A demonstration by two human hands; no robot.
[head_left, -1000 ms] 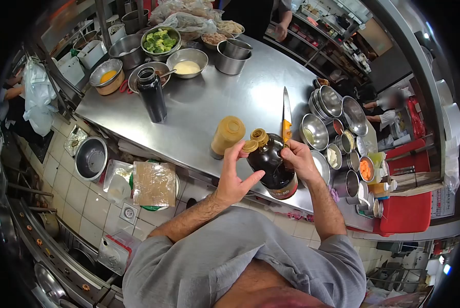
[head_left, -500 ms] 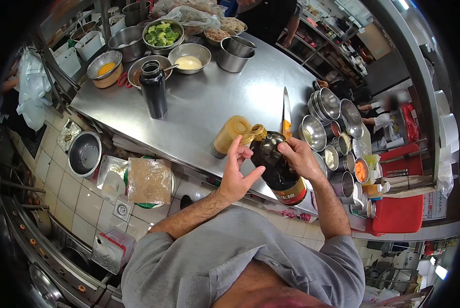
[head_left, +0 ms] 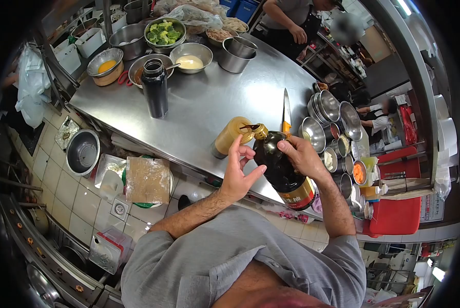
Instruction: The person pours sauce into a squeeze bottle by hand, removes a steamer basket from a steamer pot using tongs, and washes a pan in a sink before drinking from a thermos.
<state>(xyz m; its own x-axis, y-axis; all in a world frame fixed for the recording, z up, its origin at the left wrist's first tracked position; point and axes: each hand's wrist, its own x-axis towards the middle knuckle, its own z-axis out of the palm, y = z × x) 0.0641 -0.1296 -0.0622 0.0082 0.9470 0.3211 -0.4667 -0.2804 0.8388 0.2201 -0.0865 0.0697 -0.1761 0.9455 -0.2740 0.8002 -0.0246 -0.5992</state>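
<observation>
My right hand (head_left: 303, 155) grips a big dark soy sauce bottle (head_left: 275, 163) with a red and gold label. The bottle lies tilted, its mouth at the rim of a yellowish squat jar (head_left: 229, 139) on the steel table. Dark liquid (head_left: 248, 127) runs from the bottle mouth into the jar. Beside the jar and the bottle, my left hand (head_left: 238, 172) is open, thumb and index finger spread; its other fingers are partly curled. Beyond the bottle lies a knife (head_left: 287, 115) with a yellow handle.
A black flask (head_left: 155, 92) stands on the steel table (head_left: 199, 110). Behind it are bowls, one with broccoli (head_left: 163, 33), one with cream-coloured liquid (head_left: 190, 62). Several metal bowls (head_left: 313, 131) crowd the right side. A co-worker (head_left: 289, 25) stands across the table.
The bottle has tipped further, its base swinging outward to the right with my right hand. Dark liquid now flows from its mouth. The co-worker across the table has come further into view.
</observation>
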